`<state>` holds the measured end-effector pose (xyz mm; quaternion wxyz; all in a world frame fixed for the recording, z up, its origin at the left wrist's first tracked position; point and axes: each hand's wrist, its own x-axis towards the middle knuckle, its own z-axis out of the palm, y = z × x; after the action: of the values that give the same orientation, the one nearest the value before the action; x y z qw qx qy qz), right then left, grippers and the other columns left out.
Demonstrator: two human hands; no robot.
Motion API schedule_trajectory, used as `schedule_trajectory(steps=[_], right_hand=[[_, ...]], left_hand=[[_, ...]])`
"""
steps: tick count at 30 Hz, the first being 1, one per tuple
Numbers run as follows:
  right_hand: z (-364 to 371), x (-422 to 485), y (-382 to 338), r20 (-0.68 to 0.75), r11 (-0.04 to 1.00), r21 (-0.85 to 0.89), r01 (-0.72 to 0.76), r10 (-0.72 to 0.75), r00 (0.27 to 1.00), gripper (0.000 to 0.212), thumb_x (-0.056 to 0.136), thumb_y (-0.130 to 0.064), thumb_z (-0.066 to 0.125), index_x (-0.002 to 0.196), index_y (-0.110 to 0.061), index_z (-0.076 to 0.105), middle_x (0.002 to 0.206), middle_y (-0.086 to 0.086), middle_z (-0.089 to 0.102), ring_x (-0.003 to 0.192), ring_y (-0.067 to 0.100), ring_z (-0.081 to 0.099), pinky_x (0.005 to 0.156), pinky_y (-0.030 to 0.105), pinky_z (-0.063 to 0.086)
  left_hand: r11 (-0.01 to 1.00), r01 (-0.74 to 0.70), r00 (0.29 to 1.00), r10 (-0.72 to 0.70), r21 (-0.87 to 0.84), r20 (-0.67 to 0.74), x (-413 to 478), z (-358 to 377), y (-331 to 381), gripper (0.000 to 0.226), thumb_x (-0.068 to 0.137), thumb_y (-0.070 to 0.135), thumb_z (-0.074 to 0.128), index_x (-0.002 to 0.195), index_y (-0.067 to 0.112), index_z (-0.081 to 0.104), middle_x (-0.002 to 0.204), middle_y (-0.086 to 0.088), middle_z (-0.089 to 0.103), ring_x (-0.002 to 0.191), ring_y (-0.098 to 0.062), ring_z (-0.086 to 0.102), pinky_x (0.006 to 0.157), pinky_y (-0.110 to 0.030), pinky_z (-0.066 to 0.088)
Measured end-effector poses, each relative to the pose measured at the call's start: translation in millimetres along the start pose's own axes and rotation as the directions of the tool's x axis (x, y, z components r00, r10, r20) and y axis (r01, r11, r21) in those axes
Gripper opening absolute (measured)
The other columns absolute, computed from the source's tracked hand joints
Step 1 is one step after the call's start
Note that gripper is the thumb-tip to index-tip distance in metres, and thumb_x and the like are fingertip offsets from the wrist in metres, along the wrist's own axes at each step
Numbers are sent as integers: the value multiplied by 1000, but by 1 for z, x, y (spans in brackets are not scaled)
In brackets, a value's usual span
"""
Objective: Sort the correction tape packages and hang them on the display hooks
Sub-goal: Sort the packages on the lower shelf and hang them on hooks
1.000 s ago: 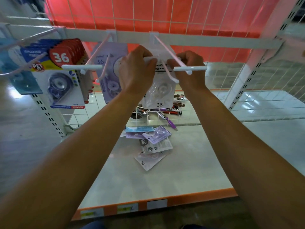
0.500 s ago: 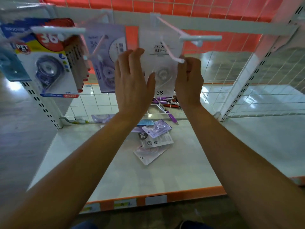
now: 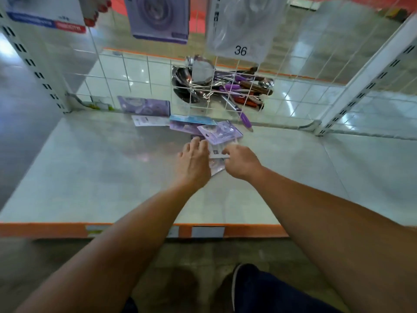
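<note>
Presumably light, stiff, slick: I'd pinch the white card-backed tape package (image 3: 217, 152) by its edge, ten o'clock of right hand (image 3: 242, 163), hold unclear; left hand (image 3: 194, 159) spread.

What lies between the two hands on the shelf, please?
In the head view, a white correction tape package lies between the left hand and the right hand, plus part of a purple package.

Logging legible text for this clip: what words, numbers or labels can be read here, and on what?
"36": clear hanging package, near its lower edge.
Red strip on the left hanging package: blurred, unreadable.
Purple hanging package: print too small.
Loose packages on the shelf: blurred.
Shelf-edge tags: blurred.
</note>
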<state>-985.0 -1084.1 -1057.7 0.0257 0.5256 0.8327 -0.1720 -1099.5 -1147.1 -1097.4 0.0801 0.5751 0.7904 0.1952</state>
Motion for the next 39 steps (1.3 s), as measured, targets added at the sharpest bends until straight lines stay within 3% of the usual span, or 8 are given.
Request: schedule_trajectory(steps=[4,10,16,21,26,29,32,39], right_hand=[[27,-2,-12,309,989,-74,124,-96,946,56,85,-6,49,140,-20,43,144,9,43,130,27,43,104,33,38],[34,-12,-21,552,969,-101,225,-133,823,71,91,-7,44,151,-21,10,159,7,-9,144,30,18,112,37,30],[40,2,-16,223,971,-146,191,-156,962,53,83,-17,57,134,-16,43,137,10,45,127,29,41,105,41,39],[47,0,-7,361,965,-164,206,-135,923,81,75,-22,72,143,-19,29,148,5,34,136,25,33,110,43,34],[52,-15,-7,486,932,-287,220,-56,872,106,67,-41,81,147,-18,16,151,6,24,138,27,27,108,52,32],[53,-22,-15,387,871,-411,269,-100,917,82,72,-30,76,138,-16,29,133,10,38,122,28,38,96,45,38],[46,-22,-19,368,832,-426,357,-201,908,67,78,-28,67,136,-21,34,132,7,37,122,26,35,96,45,35],[-4,-28,-45,236,664,-512,545,-501,833,77,78,-31,64,144,-20,26,144,-1,33,134,21,27,106,46,27]], left_hand=[[999,-14,979,8,30,203,-4,21,-23,52,83,18,59,132,10,40,138,-11,44,126,-31,42,102,-41,38],[973,-166,894,80,159,441,-25,34,-49,55,97,30,41,148,16,25,161,-9,4,148,-22,4,115,-44,19],[963,-266,846,215,36,488,-31,18,-55,46,91,14,55,136,20,50,150,-5,35,142,-22,28,117,-36,23],[958,-279,806,270,-64,526,-42,7,-57,42,90,-1,51,127,17,61,149,4,41,142,-17,26,114,-24,12],[984,-144,839,178,-106,515,-48,1,-60,22,88,9,59,103,16,73,140,2,52,131,-17,41,110,-28,25],[987,-13,877,88,-159,473,-47,-6,-56,24,85,12,67,109,13,66,126,-5,57,117,-21,53,100,-27,37],[978,69,935,7,-198,356,-42,-16,-51,56,81,21,73,130,13,47,131,-10,46,118,-28,50,101,-35,41],[933,131,971,-52,-334,235,-34,-56,-20,99,76,27,79,149,14,15,139,-14,42,122,-31,48,97,-36,40]])
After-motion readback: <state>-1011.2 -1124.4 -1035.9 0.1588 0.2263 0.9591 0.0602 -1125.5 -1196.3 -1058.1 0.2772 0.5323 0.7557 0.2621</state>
